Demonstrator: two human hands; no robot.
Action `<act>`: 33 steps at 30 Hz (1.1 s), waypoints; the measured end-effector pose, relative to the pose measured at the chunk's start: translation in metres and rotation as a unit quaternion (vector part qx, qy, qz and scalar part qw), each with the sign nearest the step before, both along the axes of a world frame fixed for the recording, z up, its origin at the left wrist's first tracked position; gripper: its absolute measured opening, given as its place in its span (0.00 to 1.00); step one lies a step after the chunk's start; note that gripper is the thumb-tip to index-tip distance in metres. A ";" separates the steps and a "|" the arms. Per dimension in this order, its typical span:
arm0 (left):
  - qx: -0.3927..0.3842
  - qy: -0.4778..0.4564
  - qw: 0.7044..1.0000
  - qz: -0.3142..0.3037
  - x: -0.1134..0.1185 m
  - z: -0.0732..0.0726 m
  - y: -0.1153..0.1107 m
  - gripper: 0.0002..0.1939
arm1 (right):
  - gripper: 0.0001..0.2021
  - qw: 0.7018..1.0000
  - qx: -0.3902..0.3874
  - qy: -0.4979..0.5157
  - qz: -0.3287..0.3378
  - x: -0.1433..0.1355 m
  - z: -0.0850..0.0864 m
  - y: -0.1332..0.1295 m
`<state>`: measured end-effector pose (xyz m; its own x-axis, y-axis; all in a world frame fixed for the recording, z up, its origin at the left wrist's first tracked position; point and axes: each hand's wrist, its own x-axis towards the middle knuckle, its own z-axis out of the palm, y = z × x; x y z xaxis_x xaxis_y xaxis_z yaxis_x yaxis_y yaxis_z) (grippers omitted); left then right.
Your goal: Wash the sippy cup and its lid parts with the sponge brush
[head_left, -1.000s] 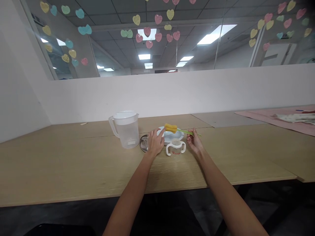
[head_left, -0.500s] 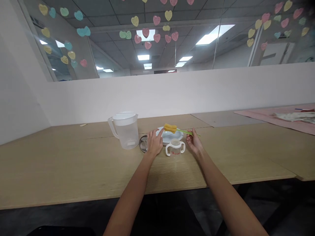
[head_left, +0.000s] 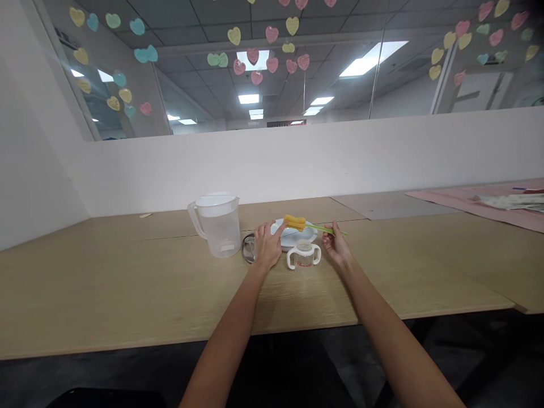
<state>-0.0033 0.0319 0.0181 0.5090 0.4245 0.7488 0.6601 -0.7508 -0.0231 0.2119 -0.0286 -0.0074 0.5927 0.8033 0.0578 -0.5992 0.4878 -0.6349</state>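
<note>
Here, at frame centre:
Right hand (head_left: 335,247): grip pinching the green brush handle (head_left: 325,228).
Left hand (head_left: 267,247): fingers spread, fingertip at the yellow sponge head (head_left: 294,222).
Two-handled bottle (head_left: 303,255): upright between both hands on the surface (head_left: 127,283).

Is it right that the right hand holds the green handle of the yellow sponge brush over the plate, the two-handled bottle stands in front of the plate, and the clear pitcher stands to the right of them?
Not quite: the head view shows the clear pitcher to the left of the plate and two-handled bottle, beyond the left hand. The right hand does hold the sponge brush by its green handle.
</note>
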 end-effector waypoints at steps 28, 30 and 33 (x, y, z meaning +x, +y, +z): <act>-0.042 -0.123 0.988 0.079 -0.003 -0.003 0.008 0.20 | 0.14 1.000 0.011 0.024 -0.001 0.009 -0.006 0.002; -0.063 -0.172 0.978 0.104 -0.007 -0.002 0.012 0.19 | 0.13 0.999 0.010 0.034 -0.006 0.010 -0.007 0.002; -0.084 -0.225 0.962 0.127 -0.012 -0.001 0.016 0.16 | 0.12 0.999 0.008 0.039 -0.012 0.011 -0.006 0.002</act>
